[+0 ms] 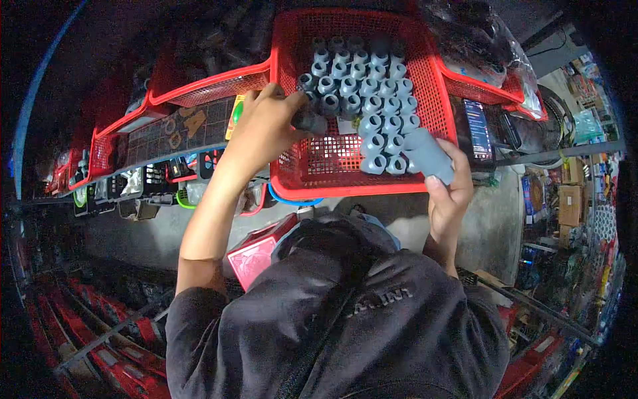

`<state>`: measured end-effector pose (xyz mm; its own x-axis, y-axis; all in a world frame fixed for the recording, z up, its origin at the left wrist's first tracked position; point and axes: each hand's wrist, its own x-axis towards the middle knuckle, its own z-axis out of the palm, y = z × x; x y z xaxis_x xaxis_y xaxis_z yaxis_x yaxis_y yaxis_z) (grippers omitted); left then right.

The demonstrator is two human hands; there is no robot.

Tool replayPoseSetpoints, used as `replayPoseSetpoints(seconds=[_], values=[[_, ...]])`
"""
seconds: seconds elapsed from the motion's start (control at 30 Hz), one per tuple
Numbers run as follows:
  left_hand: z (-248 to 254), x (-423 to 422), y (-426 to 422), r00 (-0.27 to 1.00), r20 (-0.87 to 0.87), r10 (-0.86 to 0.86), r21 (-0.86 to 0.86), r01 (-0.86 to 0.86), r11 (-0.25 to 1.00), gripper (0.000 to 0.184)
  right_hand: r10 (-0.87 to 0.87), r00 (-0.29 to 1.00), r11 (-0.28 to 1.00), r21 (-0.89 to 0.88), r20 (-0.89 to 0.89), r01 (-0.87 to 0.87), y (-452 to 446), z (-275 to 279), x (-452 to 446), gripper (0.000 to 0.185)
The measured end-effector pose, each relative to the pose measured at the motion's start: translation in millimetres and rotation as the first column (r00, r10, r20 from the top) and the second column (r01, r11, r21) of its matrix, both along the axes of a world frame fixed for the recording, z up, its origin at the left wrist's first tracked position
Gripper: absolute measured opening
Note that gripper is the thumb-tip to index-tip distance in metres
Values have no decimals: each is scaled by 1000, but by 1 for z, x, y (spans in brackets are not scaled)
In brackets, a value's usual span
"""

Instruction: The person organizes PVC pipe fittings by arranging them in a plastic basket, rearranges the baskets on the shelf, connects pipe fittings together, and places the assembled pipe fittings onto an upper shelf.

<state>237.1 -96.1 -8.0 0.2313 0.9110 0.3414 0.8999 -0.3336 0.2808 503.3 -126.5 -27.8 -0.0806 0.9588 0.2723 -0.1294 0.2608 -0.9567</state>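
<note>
A red mesh basket (345,189) holds rows of grey pipe fittings (372,124), most with their round openings facing up. My left hand (266,120) reaches over the basket's left side, its fingers closed round a dark grey fitting (311,122) beside the rows. At the front right corner, my right hand (452,186) grips a larger grey pipe piece (430,157) between thumb and fingers. This piece is tilted over the nearest fittings on the right. Bare mesh shows at the basket's front left.
Red bins (212,81) flank the basket on the left, and another red bin (478,88) on the right contains plastic-wrapped items. A lit screen (477,126) is right of the basket. A pink-red box (256,256) stands below, near my body.
</note>
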Motion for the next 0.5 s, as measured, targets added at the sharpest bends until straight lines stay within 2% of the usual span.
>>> replayPoseSetpoints(seconds=[0.07, 0.1, 0.13, 0.2, 0.23, 0.27, 0.33, 0.5], values=[[-4, -2, 9, 975, -218, -43, -16, 41, 999, 34, 62, 998, 998, -6, 31, -61, -1, 2, 0, 49], [-4, -3, 11, 955, -286, -74, 33, 87, 996, 32, 69, 997, 998, -5, 29, -69, -1, 3, -1, 49], [-6, -4, 14, 955, -289, -68, 33, 80, 996, 32, 97, 994, 995, -19, 44, -96, -1, 3, -2, 49], [-3, -2, 18, 921, -344, -185, 15, 202, 979, 28, 127, 987, 992, 0, 102, -127, 1, 3, -2, 48], [3, 0, 20, 879, -429, -210, -167, 152, 974, 23, 126, 987, 992, 0, 102, -126, 2, 3, -3, 48], [1, 2, 24, 878, -429, -213, -168, 154, 974, 23, 140, 983, 990, 9, 121, -142, 2, 3, -4, 47], [-7, 5, 36, 789, -586, -183, -63, 181, 981, 16, 158, 977, 987, 13, 143, -161, 1, 2, -3, 47], [-18, 11, 47, 730, -635, -255, -115, 237, 965, 10, 187, 965, 982, -8, 183, -189, 0, 3, -2, 47]])
